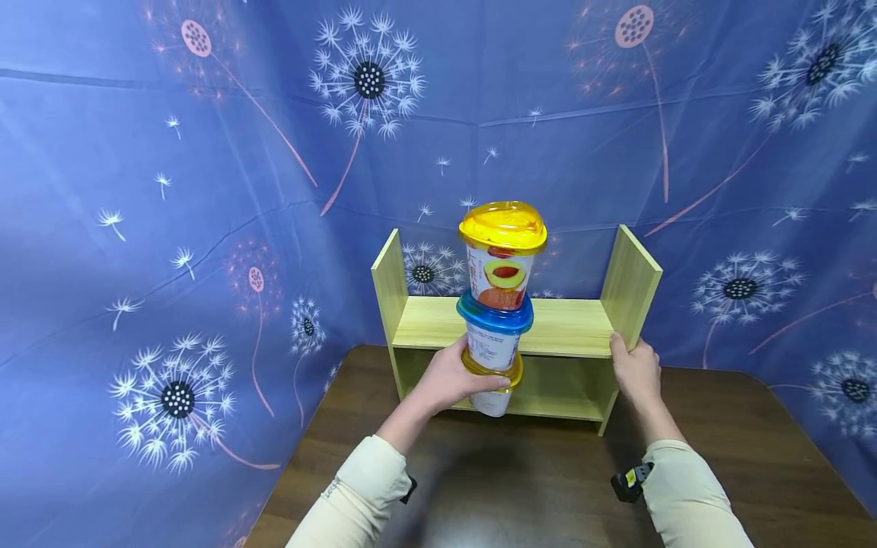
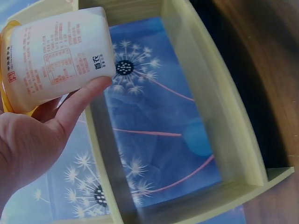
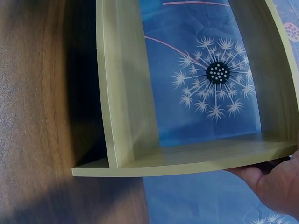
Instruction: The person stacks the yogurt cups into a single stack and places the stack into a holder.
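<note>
Three lidded white cups stand stacked before a small wooden shelf in the head view. The top cup has a yellow lid and a fruit picture, the middle cup a blue lid, the bottom cup an orange-yellow lid. My left hand grips the stack low down, around the bottom cup's lid. In the left wrist view, a white cup with small printed text lies against that hand. My right hand holds the shelf's right side panel, its fingers partly hidden behind the wood.
A dark brown wooden table carries the shelf, which has two levels and upright side panels. Blue cloth with a dandelion print hangs behind and at both sides, close to the table's edges.
</note>
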